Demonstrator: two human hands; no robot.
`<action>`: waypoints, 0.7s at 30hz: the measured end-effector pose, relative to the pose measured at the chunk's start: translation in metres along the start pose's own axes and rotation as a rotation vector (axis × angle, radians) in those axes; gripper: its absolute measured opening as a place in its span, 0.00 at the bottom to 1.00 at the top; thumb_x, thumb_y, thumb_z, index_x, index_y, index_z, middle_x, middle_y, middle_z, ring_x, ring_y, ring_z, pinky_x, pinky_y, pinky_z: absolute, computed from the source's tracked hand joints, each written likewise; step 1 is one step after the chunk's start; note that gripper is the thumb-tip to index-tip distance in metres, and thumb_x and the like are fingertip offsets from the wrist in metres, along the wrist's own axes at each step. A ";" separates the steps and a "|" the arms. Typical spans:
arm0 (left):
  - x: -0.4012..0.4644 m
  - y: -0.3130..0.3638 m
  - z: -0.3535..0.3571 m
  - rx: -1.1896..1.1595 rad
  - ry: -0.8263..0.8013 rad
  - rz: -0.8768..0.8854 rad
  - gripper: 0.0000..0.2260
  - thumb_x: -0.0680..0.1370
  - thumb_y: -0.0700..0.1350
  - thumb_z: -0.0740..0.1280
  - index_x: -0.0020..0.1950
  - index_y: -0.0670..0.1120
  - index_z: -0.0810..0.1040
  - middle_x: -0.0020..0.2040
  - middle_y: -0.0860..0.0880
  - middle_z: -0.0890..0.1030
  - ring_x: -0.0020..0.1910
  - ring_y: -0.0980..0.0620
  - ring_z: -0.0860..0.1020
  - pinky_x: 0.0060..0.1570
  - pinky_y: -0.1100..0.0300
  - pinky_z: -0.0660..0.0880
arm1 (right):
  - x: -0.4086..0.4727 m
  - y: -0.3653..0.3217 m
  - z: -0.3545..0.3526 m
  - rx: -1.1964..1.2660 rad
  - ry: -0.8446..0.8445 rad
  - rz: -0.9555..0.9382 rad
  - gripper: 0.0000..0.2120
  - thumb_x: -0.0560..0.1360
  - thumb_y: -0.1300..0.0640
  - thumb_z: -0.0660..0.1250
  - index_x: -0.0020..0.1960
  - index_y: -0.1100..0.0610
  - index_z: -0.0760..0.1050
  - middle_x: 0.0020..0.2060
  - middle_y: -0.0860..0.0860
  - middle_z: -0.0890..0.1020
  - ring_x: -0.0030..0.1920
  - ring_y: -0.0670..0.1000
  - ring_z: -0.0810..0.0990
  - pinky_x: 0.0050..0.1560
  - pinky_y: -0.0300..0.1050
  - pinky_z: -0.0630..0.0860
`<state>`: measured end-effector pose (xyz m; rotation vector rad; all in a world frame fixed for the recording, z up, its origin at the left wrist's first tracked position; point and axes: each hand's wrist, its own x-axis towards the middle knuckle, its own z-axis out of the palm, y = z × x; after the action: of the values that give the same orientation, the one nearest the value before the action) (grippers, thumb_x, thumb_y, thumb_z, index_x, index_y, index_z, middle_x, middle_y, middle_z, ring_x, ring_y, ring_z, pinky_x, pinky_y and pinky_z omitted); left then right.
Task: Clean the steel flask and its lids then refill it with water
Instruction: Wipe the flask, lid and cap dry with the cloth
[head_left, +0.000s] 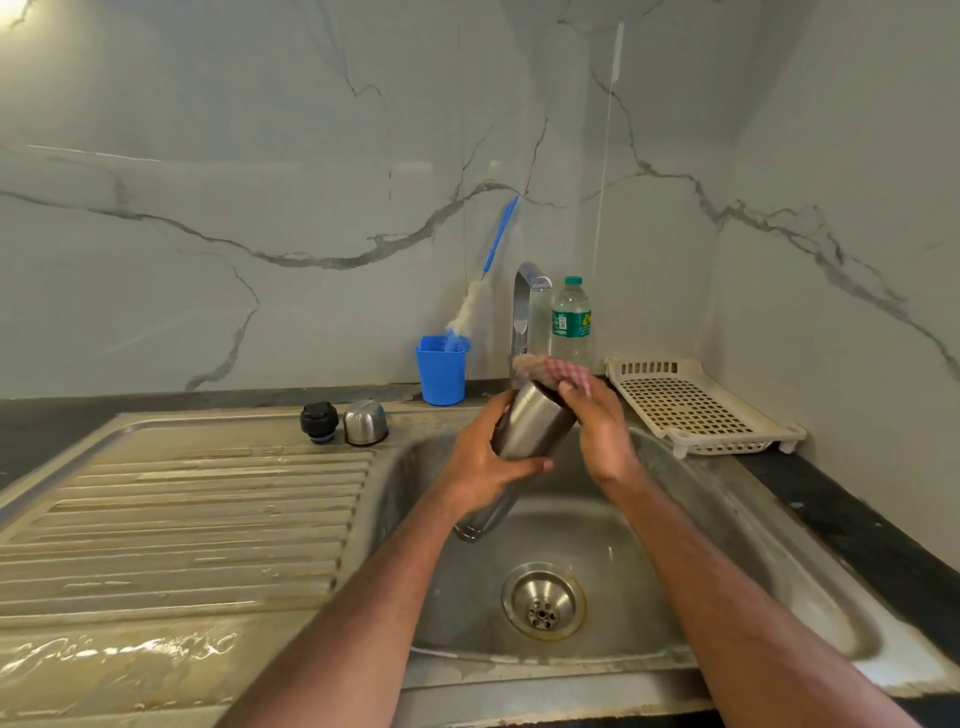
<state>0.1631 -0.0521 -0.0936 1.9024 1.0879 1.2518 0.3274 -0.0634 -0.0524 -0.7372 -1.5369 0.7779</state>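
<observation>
My left hand grips the steel flask round its middle and holds it tilted over the sink basin, mouth pointing up and away. My right hand holds a red-and-white checked cloth against the flask's mouth. The black inner lid and the steel outer cap stand side by side on the back edge of the drainboard. A plastic water bottle stands behind the tap.
A blue cup holding a bottle brush stands at the wall left of the tap. A white perforated tray sits on the dark counter at the right. The ribbed drainboard is wet. The drain lies below my arms.
</observation>
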 end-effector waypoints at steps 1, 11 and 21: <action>0.000 -0.001 0.000 -0.024 0.005 -0.006 0.41 0.69 0.48 0.82 0.78 0.51 0.65 0.66 0.54 0.77 0.61 0.59 0.77 0.58 0.66 0.77 | -0.001 -0.001 0.000 0.118 0.031 0.099 0.14 0.82 0.53 0.58 0.63 0.52 0.78 0.59 0.48 0.83 0.64 0.50 0.79 0.69 0.50 0.73; 0.011 0.010 -0.020 -0.725 0.432 -0.123 0.33 0.70 0.47 0.77 0.72 0.52 0.68 0.62 0.47 0.81 0.59 0.47 0.82 0.55 0.51 0.81 | -0.023 0.008 0.020 -0.094 -0.464 0.323 0.26 0.87 0.48 0.50 0.82 0.47 0.47 0.78 0.48 0.63 0.74 0.49 0.65 0.60 0.26 0.71; 0.007 0.018 -0.016 -0.829 0.366 -0.144 0.25 0.73 0.48 0.74 0.69 0.52 0.72 0.65 0.42 0.81 0.64 0.43 0.80 0.65 0.45 0.77 | -0.003 0.024 0.037 -0.070 -0.224 0.252 0.24 0.85 0.41 0.52 0.80 0.45 0.60 0.75 0.50 0.70 0.75 0.51 0.68 0.77 0.55 0.64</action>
<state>0.1550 -0.0539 -0.0697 0.9828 0.6776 1.6631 0.2915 -0.0542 -0.0762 -0.9329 -1.6984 1.0251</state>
